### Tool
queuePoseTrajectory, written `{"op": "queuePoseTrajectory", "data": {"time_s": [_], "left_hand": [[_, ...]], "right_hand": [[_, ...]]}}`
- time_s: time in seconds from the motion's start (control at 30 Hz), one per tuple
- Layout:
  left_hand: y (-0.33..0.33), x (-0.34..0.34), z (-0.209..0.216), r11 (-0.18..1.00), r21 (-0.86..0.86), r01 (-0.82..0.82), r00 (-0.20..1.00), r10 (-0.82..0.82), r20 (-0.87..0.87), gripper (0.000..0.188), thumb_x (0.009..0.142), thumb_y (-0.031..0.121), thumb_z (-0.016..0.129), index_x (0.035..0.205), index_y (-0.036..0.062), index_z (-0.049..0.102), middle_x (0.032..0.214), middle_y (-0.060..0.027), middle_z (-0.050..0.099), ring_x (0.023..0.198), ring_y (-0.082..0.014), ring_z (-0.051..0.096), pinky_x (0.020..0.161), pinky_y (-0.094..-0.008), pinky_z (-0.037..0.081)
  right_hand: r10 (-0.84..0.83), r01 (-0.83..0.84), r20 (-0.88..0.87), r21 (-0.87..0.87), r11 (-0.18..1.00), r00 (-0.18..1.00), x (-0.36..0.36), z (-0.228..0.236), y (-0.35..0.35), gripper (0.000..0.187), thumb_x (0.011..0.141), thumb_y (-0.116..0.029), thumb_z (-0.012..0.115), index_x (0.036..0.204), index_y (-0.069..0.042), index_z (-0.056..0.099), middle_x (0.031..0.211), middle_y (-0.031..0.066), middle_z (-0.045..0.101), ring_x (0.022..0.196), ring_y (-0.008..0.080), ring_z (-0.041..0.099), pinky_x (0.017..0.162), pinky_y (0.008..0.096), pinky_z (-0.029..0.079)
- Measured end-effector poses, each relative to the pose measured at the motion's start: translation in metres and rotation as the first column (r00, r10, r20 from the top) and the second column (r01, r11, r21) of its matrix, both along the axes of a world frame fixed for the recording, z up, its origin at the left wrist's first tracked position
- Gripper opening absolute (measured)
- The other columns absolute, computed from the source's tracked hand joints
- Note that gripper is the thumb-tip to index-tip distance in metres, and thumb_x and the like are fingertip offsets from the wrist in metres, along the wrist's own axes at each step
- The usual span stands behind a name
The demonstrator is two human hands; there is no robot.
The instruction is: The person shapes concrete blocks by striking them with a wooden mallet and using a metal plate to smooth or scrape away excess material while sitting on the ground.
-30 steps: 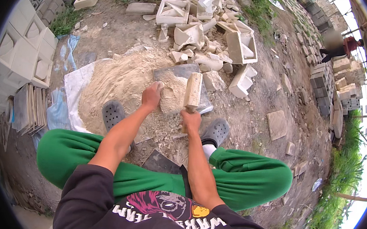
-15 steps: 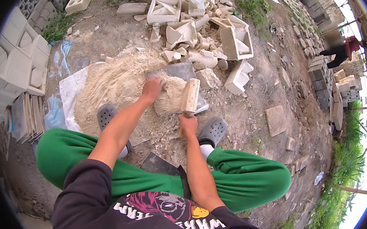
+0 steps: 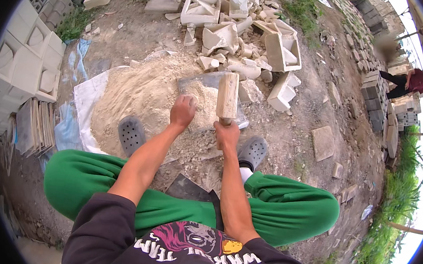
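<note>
My right hand (image 3: 226, 134) grips the short handle of a wooden mallet (image 3: 227, 97). Its pale block head is raised over the right part of a dark flat slab (image 3: 210, 78) on the ground. Just left of it, my left hand (image 3: 182, 112) is closed, fingers curled; anything inside them is hidden. Pale crumbs and powder cover much of the slab. A large heap of beige powder (image 3: 130, 91) lies beside it to the left, on a white sheet (image 3: 85, 103). Both hands are between my grey clogs (image 3: 253, 152).
Broken beige blocks (image 3: 221, 37) are piled beyond the slab. Moulded blocks (image 3: 18, 62) and thin boards (image 3: 37, 124) stand at the left. A flat stone (image 3: 323, 143) lies at the right. Another person (image 3: 405, 83) is by grey blocks (image 3: 373, 97) at the far right.
My right hand has lifted the mallet, which looks larger and farther forward. My left hand has drawn back slightly from the slab. The distant person has shifted right.
</note>
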State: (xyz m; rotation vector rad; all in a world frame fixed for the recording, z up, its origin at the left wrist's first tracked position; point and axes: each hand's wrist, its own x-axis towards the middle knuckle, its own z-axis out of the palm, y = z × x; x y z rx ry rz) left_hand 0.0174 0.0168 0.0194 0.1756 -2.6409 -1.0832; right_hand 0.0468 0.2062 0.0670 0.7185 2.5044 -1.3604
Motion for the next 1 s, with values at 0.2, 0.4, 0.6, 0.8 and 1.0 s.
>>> {"op": "queuePoseTrajectory", "data": {"time_s": [0.2,0.4,0.6,0.8,1.0], "left_hand": [[-0.006,0.028,-0.011,0.997,-0.063,0.037,0.999,-0.035,0.031,0.012,0.087,0.016,0.068,0.094,0.0069,0.064,0.096,-0.0127,0.06,0.09,-0.0332,0.063,0.075,-0.0452,0.054],[0.004,0.019,-0.011,0.998,-0.025,0.061,0.997,-0.06,0.058,0.017,0.09,0.021,0.069,0.099,0.0078,0.071,0.104,-0.0121,0.065,0.089,-0.0352,0.066,0.073,-0.0445,0.055],[-0.007,0.026,-0.008,0.994,-0.042,0.098,0.994,-0.095,0.061,0.013,0.09,0.019,0.066,0.099,0.0092,0.068,0.101,-0.0125,0.064,0.091,-0.0345,0.065,0.074,-0.0447,0.055],[-0.007,0.023,-0.011,0.993,-0.06,0.097,0.986,-0.088,0.14,0.014,0.09,0.018,0.066,0.101,0.0098,0.068,0.103,-0.0123,0.064,0.091,-0.0346,0.065,0.075,-0.0451,0.055],[-0.01,0.022,-0.002,0.994,-0.057,0.096,0.988,-0.088,0.127,0.017,0.09,0.018,0.066,0.104,0.0096,0.07,0.107,-0.0115,0.065,0.091,-0.0357,0.066,0.076,-0.0451,0.055]], "right_hand": [[0.179,-0.183,-0.047,-0.101,0.978,0.983,-0.008,0.029,-0.028,0.043,0.071,-0.031,0.076,0.098,0.003,0.069,0.091,0.0256,0.072,0.09,0.0413,0.071,0.078,0.0459,0.054],[0.28,-0.318,0.168,0.271,0.909,0.945,0.005,-0.034,-0.025,0.041,0.07,-0.032,0.074,0.095,0.0,0.073,0.088,0.0222,0.073,0.089,0.0392,0.071,0.078,0.0454,0.055],[0.215,-0.215,-0.008,0.054,0.975,0.977,-0.01,0.022,-0.031,0.037,0.07,-0.029,0.077,0.091,0.002,0.073,0.085,0.0212,0.073,0.082,0.0371,0.072,0.072,0.0426,0.056],[0.281,-0.259,-0.106,0.183,0.948,0.954,-0.008,0.017,-0.038,0.039,0.072,-0.028,0.077,0.093,0.004,0.072,0.089,0.0262,0.072,0.09,0.0397,0.071,0.076,0.0451,0.056],[0.24,-0.267,0.269,0.068,0.961,0.933,-0.004,0.008,-0.035,0.043,0.07,-0.031,0.075,0.092,0.005,0.072,0.084,0.0249,0.072,0.087,0.0354,0.072,0.078,0.0442,0.056]]}}
